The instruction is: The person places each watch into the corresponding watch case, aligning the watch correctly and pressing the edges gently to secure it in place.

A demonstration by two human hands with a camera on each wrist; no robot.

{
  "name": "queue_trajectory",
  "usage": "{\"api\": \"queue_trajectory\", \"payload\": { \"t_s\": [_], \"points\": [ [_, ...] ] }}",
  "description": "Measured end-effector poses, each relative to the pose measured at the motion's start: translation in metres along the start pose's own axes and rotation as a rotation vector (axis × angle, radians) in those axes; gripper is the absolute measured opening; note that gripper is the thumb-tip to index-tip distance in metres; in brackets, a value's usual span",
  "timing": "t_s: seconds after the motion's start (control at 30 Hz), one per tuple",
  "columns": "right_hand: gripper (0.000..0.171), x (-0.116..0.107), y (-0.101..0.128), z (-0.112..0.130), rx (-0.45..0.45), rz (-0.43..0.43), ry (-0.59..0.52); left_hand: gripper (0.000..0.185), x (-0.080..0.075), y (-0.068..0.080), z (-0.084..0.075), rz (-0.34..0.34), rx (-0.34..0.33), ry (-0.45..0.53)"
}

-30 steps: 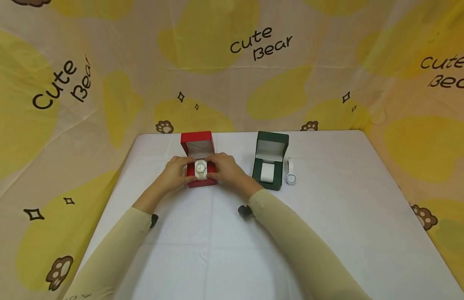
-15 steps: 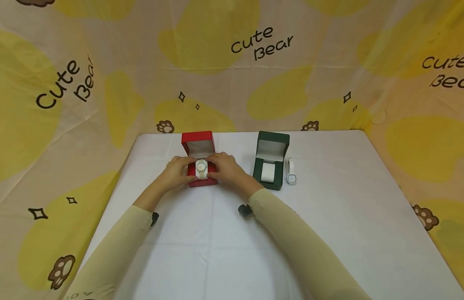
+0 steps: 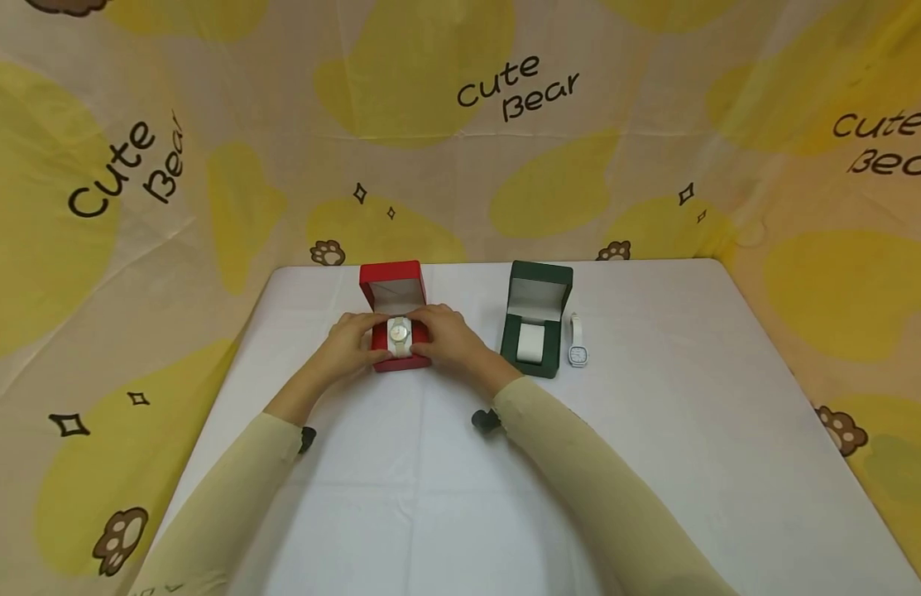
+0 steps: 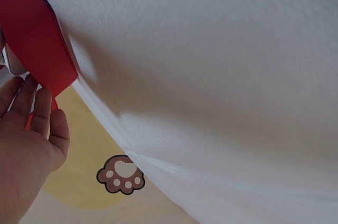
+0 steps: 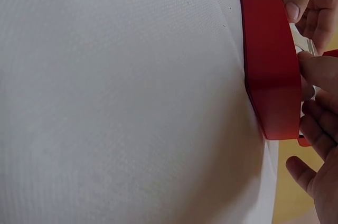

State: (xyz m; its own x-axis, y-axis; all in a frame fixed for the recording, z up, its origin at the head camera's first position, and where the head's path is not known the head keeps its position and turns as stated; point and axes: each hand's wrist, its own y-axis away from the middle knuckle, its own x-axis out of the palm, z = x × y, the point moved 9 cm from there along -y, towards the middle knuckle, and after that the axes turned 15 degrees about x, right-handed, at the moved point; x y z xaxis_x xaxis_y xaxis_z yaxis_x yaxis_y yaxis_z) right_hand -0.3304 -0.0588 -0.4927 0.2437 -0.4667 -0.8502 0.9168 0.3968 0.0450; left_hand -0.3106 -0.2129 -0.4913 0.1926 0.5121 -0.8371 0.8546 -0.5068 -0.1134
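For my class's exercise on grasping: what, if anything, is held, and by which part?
Left hand and right hand flank the white cushion bearing a watch; whether they hold or just press its sides cannot be told.

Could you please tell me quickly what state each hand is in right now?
Left hand: closed, pinching one side of the white cushion in the red box.
Right hand: closed, pinching the other side of the white cushion.
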Motion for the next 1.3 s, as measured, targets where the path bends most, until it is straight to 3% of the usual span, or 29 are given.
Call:
{"api": "queue_trajectory", "payload": {
  "t_s": [0.3,0.47,0.8,1.3],
  "points": [
    [0.045,-0.012,0.008,-0.006,-0.015,-0.016,-0.221,0.068,-0.004,0.007,0.004,-0.026,-0.014,0.033],
    [0.047,-0.019,0.014,-0.011,-0.006,-0.023,-0.278,0.064,-0.012,0.014,0.003,-0.069,0.000,0.065],
    [0.048,-0.034,0.018,-0.014,-0.041,-0.073,-0.245,0.062,-0.031,0.027,0.000,-0.125,0.002,0.079],
    [0.050,-0.067,0.020,-0.019,0.016,-0.121,-0.277,0.058,-0.067,0.034,0.004,-0.242,0.006,0.073]
  ]
}}
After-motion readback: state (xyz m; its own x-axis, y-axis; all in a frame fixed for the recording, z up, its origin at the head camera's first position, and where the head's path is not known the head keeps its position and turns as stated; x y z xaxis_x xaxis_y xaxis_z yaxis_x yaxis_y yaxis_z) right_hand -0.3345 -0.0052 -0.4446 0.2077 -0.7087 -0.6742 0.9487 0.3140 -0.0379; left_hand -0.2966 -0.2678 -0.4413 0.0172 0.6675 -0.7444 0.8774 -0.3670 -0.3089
